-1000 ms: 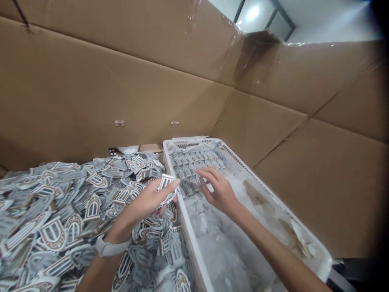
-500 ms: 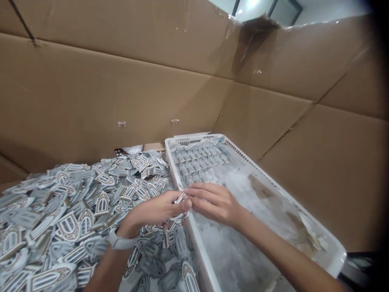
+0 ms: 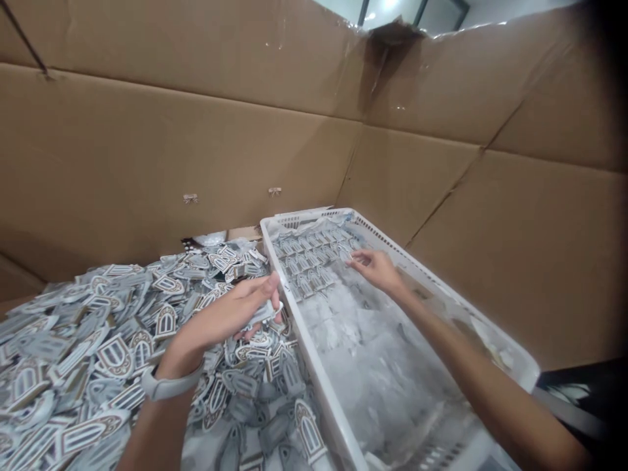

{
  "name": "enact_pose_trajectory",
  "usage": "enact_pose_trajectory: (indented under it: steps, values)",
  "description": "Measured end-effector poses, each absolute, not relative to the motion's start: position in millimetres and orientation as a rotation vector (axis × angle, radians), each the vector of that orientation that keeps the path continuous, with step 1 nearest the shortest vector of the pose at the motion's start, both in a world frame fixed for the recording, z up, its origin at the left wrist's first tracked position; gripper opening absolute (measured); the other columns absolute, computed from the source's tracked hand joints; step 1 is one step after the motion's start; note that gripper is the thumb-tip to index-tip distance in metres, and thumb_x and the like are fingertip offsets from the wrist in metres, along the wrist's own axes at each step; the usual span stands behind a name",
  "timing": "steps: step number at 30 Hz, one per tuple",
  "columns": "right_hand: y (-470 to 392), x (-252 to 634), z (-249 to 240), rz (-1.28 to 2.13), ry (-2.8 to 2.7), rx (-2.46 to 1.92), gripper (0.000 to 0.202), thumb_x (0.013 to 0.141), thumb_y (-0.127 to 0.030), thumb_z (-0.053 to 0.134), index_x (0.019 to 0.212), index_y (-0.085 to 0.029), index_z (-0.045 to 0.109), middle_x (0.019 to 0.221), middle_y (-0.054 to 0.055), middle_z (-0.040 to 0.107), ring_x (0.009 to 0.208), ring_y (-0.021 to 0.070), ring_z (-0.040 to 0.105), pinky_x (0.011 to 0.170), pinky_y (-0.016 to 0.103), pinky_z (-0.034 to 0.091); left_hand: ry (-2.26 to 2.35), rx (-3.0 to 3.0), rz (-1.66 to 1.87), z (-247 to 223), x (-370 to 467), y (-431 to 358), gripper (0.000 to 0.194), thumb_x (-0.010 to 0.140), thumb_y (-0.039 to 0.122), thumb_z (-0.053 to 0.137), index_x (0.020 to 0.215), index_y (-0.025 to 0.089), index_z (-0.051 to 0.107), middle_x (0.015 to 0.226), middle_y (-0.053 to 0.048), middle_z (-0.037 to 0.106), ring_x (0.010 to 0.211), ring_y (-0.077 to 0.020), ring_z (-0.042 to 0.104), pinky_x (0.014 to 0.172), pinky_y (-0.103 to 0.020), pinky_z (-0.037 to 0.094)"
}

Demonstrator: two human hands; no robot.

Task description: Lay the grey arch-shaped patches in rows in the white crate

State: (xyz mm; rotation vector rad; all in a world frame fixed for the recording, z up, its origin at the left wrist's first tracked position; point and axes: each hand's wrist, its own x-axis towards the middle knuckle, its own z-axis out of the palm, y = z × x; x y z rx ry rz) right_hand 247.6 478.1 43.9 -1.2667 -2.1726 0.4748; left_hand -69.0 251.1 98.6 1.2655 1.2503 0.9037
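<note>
Heaped arched pieces point(image 3: 115, 356), grey and white, some brown-trimmed, grey rows point(image 3: 305, 285) in basket point(image 3: 314, 366), tilted piece point(image 3: 263, 314) in left hand point(image 3: 238, 306)

A workshop or small-factory workstation is suggested by the many like parts: grey-and-white arch-shaped pieces point(image 3: 115, 356) are heaped loose on the left, and others are laid in neat rows inside a white plastic crate point(image 3: 324, 386). The spot is closed in by tall, creased cardboard walls point(image 3: 147, 150) (shiny tape can be seen near the upper corner), topped by a bright light point(image 3: 390, 4).
</note>
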Motion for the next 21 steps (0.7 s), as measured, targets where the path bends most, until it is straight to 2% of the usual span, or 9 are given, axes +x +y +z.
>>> enact_pose_trajectory:
  steps: [5, 10, 16, 18, 21]
  values:
    - [483.6, 247.8, 24.2, 0.635, -2.228, -1.314, 0.027, 0.090, -0.037, 0.078, 0.106, -0.015, 0.079, 0.097, 0.009, 0.082, 0.088, 0.0256, 0.077, 0.081, 0.033, 0.059, 1.284, 1.279, 0.897, 107.6, -65.2, 242.4, 0.058, 0.096, 0.080, 0.049, 0.087, 0.024, 0.062, 0.086, -0.009, 0.073, 0.044, -0.0093, 0.044, 0.039, -0.024, 0.027]
    - [483.3, 243.1, 7.6, 0.591, -2.254, -1.305, 0.027, 0.089, -0.035, 0.079, 0.108, -0.017, 0.074, 0.089, 0.005, 0.080, 0.082, 0.0215, 0.076, 0.076, 0.028, 0.056, 1.261, 1.321, 0.908, 110.4, -63.5, 240.8, 0.057, 0.096, 0.080, 0.050, 0.087, 0.025, 0.061, 0.086, -0.009, 0.074, 0.042, -0.0099, 0.045, 0.036, -0.025, 0.024]
    - [481.4, 236.3, 2.5, 0.453, -2.397, -1.317, 0.010, 0.093, -0.027, 0.075, 0.099, -0.019, 0.074, 0.093, 0.005, 0.080, 0.087, 0.0213, 0.075, 0.076, 0.027, 0.052, 1.224, 1.370, 0.935, 110.0, -62.0, 242.7, 0.052, 0.098, 0.075, 0.052, 0.086, 0.025, 0.061, 0.084, -0.007, 0.074, 0.042, -0.0093, 0.044, 0.038, -0.027, 0.026]
    - [480.0, 234.2, 4.8, 0.350, -2.433, -1.331, 0.009, 0.092, -0.027, 0.075, 0.097, -0.019, 0.074, 0.098, 0.007, 0.079, 0.091, 0.0230, 0.073, 0.077, 0.028, 0.051, 1.238, 1.369, 0.952, 108.0, -62.2, 244.2, 0.051, 0.098, 0.074, 0.053, 0.087, 0.025, 0.061, 0.088, -0.008, 0.074, 0.043, -0.0104, 0.047, 0.038, -0.027, 0.027]
    - [473.3, 227.8, 13.7, 0.185, -2.457, -1.293, 0.014, 0.096, -0.028, 0.069, 0.106, -0.020, 0.074, 0.116, 0.010, 0.075, 0.101, 0.0248, 0.069, 0.081, 0.030, 0.050, 1.261, 1.335, 1.000, 104.1, -61.8, 247.1, 0.044, 0.098, 0.068, 0.057, 0.090, 0.025, 0.063, 0.096, -0.009, 0.076, 0.047, -0.0125, 0.052, 0.039, -0.026, 0.031]
